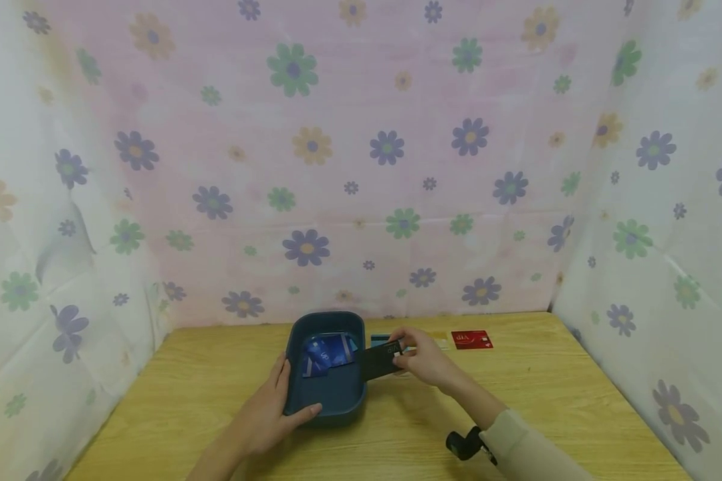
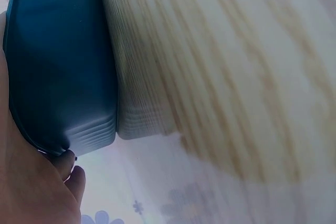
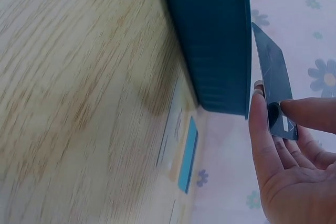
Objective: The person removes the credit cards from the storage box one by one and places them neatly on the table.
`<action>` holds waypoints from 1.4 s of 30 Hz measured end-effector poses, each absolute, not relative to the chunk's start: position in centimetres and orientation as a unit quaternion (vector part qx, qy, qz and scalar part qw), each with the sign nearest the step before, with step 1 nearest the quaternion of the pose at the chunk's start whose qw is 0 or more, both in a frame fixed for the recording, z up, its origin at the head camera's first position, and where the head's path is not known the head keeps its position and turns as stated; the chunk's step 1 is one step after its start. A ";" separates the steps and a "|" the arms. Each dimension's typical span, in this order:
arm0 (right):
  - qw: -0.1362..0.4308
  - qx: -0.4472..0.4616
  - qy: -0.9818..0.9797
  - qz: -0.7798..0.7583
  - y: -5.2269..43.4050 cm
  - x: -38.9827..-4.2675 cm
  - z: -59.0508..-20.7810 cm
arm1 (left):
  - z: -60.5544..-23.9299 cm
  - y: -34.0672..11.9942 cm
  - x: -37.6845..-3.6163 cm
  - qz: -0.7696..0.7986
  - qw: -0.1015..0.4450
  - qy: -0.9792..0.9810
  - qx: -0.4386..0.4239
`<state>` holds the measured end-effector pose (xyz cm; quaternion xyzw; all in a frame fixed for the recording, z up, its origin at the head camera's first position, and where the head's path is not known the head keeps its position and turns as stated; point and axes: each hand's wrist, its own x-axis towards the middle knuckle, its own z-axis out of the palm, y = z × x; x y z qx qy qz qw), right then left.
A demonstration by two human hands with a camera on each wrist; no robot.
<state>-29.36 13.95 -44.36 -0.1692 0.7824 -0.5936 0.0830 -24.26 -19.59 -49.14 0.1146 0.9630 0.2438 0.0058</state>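
My left hand (image 1: 265, 411) grips a dark blue plastic bin (image 1: 344, 395), with the thumb over its near rim and the fingers along its left side. In the left wrist view, fingertips curl at the corner of the bin (image 2: 63, 61). Several blue cards (image 1: 331, 355) lie overlapping on the bin's floor. My right hand (image 1: 427, 361) pinches a black VIP card (image 1: 378, 362) by its right end, between thumb and fingers. The card's left end overlaps the bin's right rim in the head view. In the right wrist view, the black card (image 3: 274, 77) is tilted, up at rim height.
Behind the right hand, a light blue card (image 1: 380, 338) and a yellow card (image 1: 440, 339) lie on the wooden table (image 1: 553, 387), partly hidden. A red VIP card (image 1: 472, 339) lies to their right. Flower-printed cloth (image 1: 349, 200) surrounds the table's back and sides.
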 end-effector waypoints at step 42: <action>0.037 -0.109 0.823 -0.556 21.1 -29.6 -47.2 | -48.8 -19.6 -24.0 0.246 0.009 0.962 0.115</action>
